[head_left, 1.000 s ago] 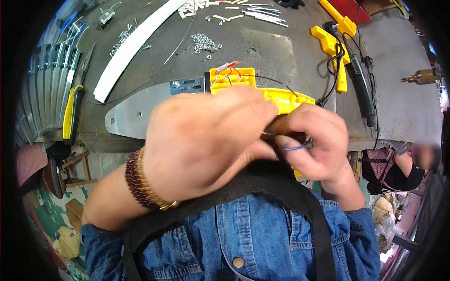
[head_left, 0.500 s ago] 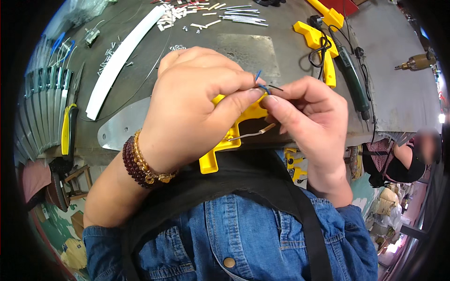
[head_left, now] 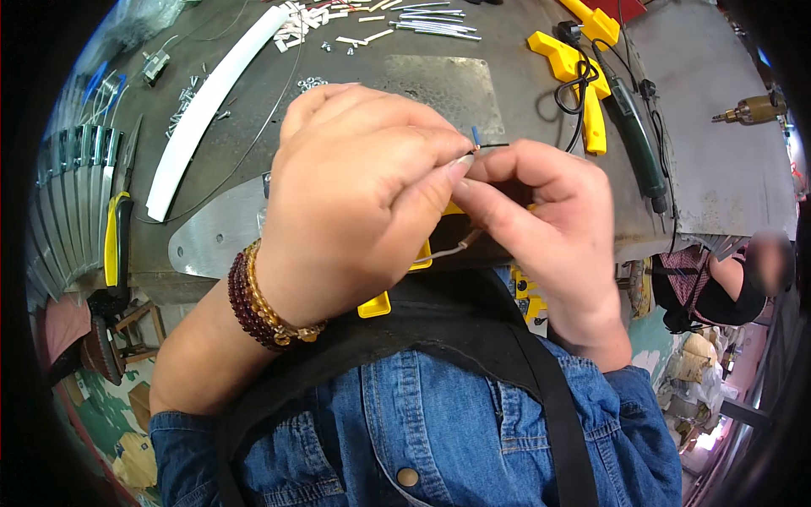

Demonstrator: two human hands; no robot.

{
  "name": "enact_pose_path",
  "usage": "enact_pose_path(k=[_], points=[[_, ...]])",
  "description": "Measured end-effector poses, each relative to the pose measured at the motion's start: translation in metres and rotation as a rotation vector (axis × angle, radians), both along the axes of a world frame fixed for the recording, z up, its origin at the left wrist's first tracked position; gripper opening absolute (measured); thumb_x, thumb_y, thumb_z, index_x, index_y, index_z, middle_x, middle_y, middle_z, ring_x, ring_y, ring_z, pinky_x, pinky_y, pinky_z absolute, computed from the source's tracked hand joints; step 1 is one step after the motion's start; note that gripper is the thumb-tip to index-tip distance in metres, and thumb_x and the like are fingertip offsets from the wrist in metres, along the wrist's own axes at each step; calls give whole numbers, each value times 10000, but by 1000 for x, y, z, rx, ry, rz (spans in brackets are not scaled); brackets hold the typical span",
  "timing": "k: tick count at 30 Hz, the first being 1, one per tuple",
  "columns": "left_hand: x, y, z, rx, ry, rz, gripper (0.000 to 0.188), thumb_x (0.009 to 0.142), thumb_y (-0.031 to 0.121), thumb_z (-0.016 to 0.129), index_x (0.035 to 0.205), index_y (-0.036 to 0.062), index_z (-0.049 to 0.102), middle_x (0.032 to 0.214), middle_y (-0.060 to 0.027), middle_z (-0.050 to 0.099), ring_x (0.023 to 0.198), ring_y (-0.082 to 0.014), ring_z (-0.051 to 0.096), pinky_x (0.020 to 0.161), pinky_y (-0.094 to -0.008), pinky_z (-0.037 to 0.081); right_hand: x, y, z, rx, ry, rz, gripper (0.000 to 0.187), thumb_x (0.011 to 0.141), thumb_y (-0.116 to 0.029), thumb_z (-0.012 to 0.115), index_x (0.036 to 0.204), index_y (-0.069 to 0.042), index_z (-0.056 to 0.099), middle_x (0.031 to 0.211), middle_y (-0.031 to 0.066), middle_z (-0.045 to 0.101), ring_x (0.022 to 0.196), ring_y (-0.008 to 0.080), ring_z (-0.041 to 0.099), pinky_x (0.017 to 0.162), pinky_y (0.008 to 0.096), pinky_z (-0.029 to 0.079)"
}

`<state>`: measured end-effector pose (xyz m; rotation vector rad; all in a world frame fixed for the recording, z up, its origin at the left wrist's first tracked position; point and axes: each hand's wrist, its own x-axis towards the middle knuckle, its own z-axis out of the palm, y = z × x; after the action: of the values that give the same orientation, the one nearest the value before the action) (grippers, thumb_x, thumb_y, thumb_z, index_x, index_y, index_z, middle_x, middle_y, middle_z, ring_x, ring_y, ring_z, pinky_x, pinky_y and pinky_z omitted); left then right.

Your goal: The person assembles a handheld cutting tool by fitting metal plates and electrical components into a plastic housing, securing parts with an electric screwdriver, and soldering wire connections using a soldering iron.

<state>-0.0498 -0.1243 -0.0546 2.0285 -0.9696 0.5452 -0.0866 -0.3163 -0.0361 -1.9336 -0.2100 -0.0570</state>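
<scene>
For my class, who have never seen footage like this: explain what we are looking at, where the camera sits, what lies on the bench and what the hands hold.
There is no machine here, only a person working with two bare hands. The camera is worn on the person's head and looks down, so the forearms come in from below and straight edges bend near the rim. The left hand, with bead bracelets at the wrist, and the right hand meet at the fingertips and pinch the ends of thin wires. A yellow plastic part shows under the hands. On the grey workbench lie a long white strip, a flat metal plate, small screws, a yellow part and a dark tool with a cord. Another person sits at the right edge.
</scene>
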Motion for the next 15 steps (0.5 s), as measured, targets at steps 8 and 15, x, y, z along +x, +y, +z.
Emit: enact_pose_path(k=[8,15], points=[[-5,-3,-4,46,-37,5,87,820,51,663,907,54,660,916,-68,676,874,-250,642,997,-442,377,21,-9,4,-421,-685,208,109,844,-25,698,915,22,631,853,105,628,738,193,581,633,265,456],[-9,-4,-1,45,-76,4,69,817,83,680,879,65,655,886,-53,665,874,-237,636,1022,-461,348,19,-2,6,-451,-353,126,145,880,-134,682,840,-36,583,792,104,618,650,267,570,569,352,461]])
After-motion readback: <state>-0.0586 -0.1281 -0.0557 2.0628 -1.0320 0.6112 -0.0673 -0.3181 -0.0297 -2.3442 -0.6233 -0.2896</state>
